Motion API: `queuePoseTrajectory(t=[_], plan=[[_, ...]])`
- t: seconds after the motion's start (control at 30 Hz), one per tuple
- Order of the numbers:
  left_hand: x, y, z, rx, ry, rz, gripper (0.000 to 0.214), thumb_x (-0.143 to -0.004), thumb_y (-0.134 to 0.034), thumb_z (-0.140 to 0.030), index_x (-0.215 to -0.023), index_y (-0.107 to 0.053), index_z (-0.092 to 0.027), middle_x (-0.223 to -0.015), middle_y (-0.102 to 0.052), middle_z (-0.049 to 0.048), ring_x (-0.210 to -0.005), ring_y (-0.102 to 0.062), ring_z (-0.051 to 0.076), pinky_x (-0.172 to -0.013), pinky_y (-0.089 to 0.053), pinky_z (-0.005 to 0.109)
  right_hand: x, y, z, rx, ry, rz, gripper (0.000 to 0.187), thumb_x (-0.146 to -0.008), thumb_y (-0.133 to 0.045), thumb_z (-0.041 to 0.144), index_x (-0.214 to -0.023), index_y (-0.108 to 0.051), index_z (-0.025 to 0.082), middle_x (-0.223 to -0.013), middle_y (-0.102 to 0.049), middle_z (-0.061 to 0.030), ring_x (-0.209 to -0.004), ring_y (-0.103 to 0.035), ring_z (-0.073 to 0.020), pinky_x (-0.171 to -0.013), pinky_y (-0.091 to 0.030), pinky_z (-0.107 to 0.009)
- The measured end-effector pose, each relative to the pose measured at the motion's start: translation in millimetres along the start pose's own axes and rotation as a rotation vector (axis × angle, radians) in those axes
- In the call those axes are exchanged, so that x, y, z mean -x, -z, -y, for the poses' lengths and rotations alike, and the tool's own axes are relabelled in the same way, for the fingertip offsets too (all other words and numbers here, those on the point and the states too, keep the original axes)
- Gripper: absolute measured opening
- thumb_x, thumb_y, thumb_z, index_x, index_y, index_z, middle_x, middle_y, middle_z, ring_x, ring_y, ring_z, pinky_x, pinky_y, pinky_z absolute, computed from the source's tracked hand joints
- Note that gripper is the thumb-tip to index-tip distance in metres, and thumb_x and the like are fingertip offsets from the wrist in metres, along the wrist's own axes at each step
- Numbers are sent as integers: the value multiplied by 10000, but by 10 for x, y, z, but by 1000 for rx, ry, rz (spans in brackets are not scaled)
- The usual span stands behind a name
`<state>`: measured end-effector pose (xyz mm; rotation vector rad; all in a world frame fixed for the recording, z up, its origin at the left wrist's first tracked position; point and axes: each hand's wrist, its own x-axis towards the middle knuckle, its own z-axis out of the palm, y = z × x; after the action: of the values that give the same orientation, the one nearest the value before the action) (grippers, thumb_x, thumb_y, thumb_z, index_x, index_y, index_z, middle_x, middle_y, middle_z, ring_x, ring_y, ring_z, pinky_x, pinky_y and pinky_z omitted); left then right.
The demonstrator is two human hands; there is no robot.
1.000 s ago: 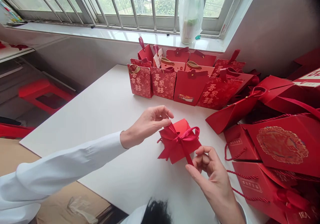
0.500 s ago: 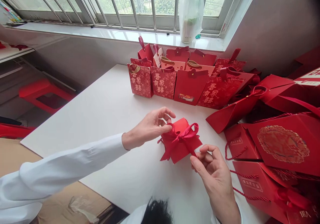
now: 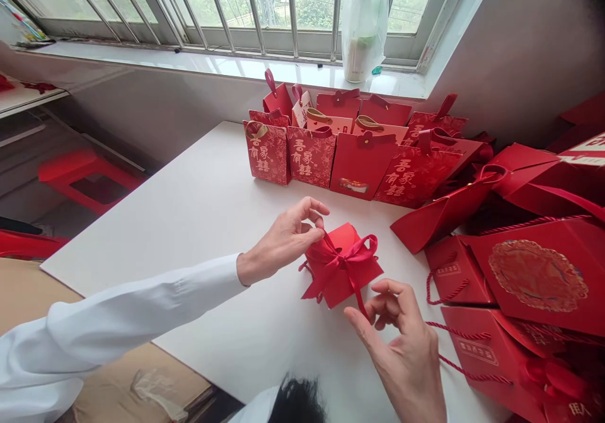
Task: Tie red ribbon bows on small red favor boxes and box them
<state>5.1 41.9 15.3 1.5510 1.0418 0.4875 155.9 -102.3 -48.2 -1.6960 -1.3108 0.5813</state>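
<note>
A small red paper gift box (image 3: 341, 278) sits on the white table top, just in front of the person, its flap closed at the top. A glossy red satin ribbon bow (image 3: 352, 256) is tied across its front, with 2 loops spread sideways and a narrow ribbon tail (image 3: 360, 300) hanging down over the lower edge of the box.

The left hand (image 3: 283, 241), coming in from a white shirt sleeve (image 3: 142, 303), is at the upper left of the box, its thumb and index finger pinched together on the ribbon's left loop. The other fingers curl loosely above it. The right hand (image 3: 401, 353) is open and half-curled below the box, with its thumb and fingers spread on either side of the end of the ribbon tail; whether they touch it, I cannot tell.

Well behind the box, along the wall, stands a row of red paper gift bags (image 3: 312, 156) printed with gold characters, 4 of them in front and more behind. To the right lies a heap of red cardboard gift bags with rope handles (image 3: 536, 278). Above, on the white window sill (image 3: 227, 63), stands a clear plastic bag (image 3: 363, 26) wrapped around a jar.
</note>
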Motion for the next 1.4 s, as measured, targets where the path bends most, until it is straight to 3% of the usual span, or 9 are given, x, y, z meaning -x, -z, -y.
queuePoseTrajectory(t=[0.07, 0.17, 0.3, 0.43, 0.7, 0.87, 1.07, 1.2, 1.4], plan=[[-2, 4, 10, -8, 0, 1, 220, -800, -486, -167, -1016, -458, -197, -845, -477, -24, -574, -451, 58, -520, -387, 207, 3, 22, 18, 185, 107, -165, 350, -824, -641, 464, -1015, -480, 220, -747, -554, -15, -621, -507, -164, -487, -410, -244], [-4, 3, 24, -6, -6, 1, 214, -795, -487, -161, -1006, -470, -195, -841, -484, -22, -577, -452, 59, -517, -387, 202, -2, 36, 67, 368, 332, -322, 277, -870, -613, 381, -1058, -501, 210, -887, -562, -80, -801, -522, -230, -646, -445, -321], [0, 2, 24, 2, -17, -1, 205, -798, -489, -165, -1001, -476, -195, -839, -482, -22, -588, -465, 63, -518, -392, 202, -30, -34, 166, 453, 612, -227, 268, -868, -593, 148, -1122, -543, 217, -941, -541, -87, -845, -516, -230, -752, -443, -348], [5, 11, 25, 30, -22, 19, 202, -806, -495, -172, -1006, -473, -188, -845, -479, -22, -601, -461, 63, -538, -398, 209, -97, -187, 237, 508, 746, -96, 376, -840, -554, 48, -1188, -570, 190, -926, -549, -96, -816, -518, -220, -739, -460, -357], [-2, 22, 38, 61, -25, 21, 191, -802, -513, -174, -992, -495, -184, -834, -478, -25, -594, -440, 58, -527, -373, 201, -132, -286, 266, 376, 750, -111, 288, -847, -464, -50, -853, -641, 178, -746, -588, -50, -714, -497, -177, -655, -440, -318], [-12, 16, 14, 90, -4, -3, 178, -804, -505, -153, -981, -497, -178, -828, -472, -24, -589, -427, 57, -535, -377, 204, -95, -235, 234, 327, 776, -64, 260, -858, -472, -63, -884, -636, 137, -760, -623, -57, -740, -511, -179, -690, -437, -340], [-29, 8, 24, 102, 19, -20, 170, -803, -525, -164, -972, -507, -171, -819, -475, -26, -565, -389, 47, -503, -338, 193, -62, -202, 173, 247, 808, -129, 189, -872, -509, -22, -897, -635, 117, -724, -612, -62, -704, -502, -182, -640, -444, -329], [-42, 8, 36, 104, 9, -20, 169, -798, -527, -167, -967, -511, -170, -808, -476, -26, -563, -394, 48, -496, -331, 192, -68, -191, 159, 253, 822, -103, 215, -852, -499, -61, -894, -642, 93, -719, -608, -74, -701, -498, -184, -629, -444, -325], [-38, 19, -13, 98, 12, 63, 91, -793, -517, -196, -873, -536, -158, -772, -499, -18, -582, -429, 61, -512, -331, 198, -73, -119, 141, 224, 821, -55, 173, -871, -547, 25, -960, -658, 123, -785, -590, -79, -724, -516, -189, -673, -451, -341]])
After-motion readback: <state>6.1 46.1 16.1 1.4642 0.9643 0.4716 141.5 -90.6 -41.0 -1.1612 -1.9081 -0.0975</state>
